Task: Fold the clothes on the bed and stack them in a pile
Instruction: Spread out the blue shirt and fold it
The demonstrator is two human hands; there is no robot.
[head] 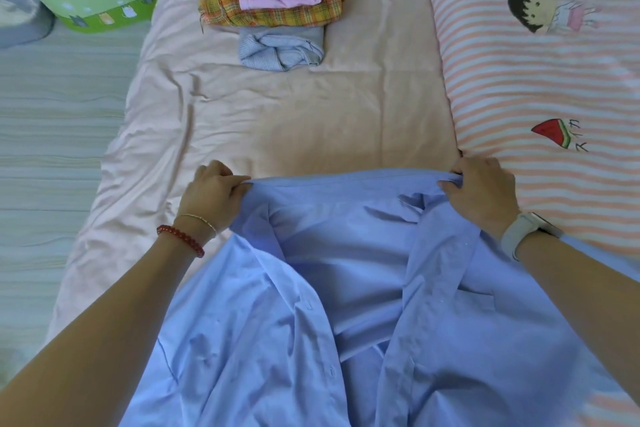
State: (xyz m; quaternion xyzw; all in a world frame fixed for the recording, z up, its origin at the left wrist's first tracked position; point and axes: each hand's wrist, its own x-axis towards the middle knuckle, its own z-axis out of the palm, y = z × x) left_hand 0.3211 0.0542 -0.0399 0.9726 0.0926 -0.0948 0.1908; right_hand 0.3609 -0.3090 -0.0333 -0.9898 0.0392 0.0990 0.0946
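2 hands (213,192) (479,189) each grip 1 blue shirt (346,288); 3 folded garments (277,0) stacked.

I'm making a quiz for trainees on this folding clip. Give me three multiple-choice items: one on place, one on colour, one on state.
1. Where is the pile of folded clothes?
A. far side of the bed
B. on the floor
C. in the green tub

2. What colour is the shirt in the hands?
A. pink
B. light blue
C. yellow plaid

3. How is the shirt held?
A. left hand only
B. lying free
C. by both hands

Answers:
1 A, it lies on the pink sheet.
2 B, plainly blue.
3 C, the left hand and right hand grip its far edge.
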